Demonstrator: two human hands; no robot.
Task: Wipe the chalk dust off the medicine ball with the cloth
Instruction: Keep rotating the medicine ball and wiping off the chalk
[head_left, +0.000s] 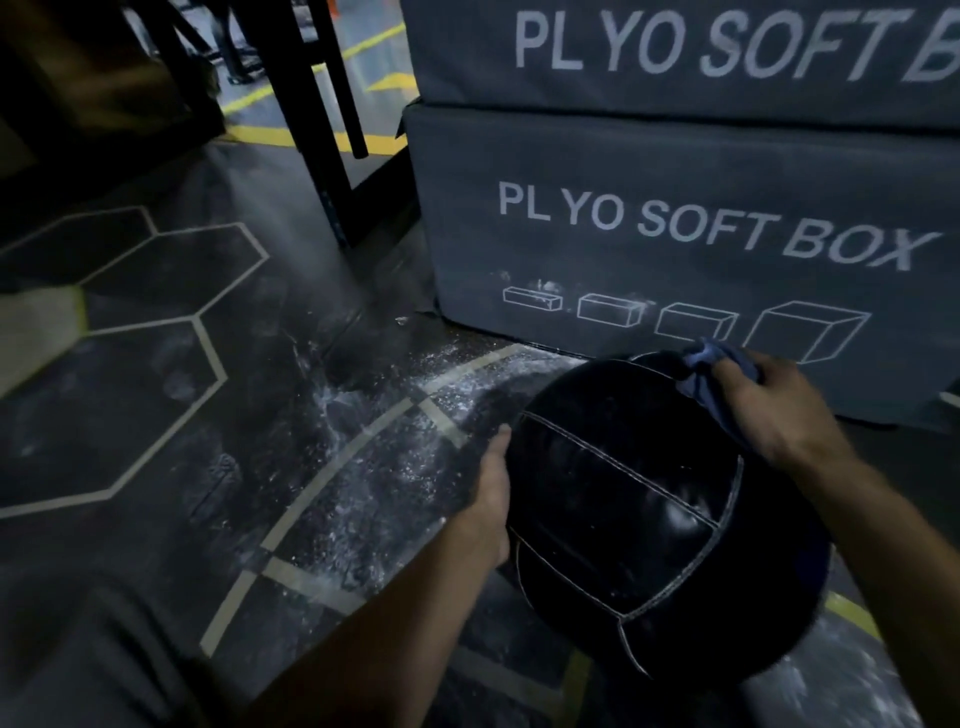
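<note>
A round black leather medicine ball (639, 519) with pale stitched seams between glossy panels sits low above the dark rubber gym floor (171, 415), just in front of the lower of two stacked grey fabric plyo boxes (675, 218) printed "PL YO SOFT BOX". Its long panel seams run diagonally from upper left to lower right. The left hand (491, 493) lies flat against the ball's left side, fingers straight, steadying it. The right hand (763, 400) curls around a crumpled blue cloth (698, 379) and presses it on the ball's upper far side. White chalk dust (363, 431) speckles the floor around pale hexagon lines, left of the ball.
</note>
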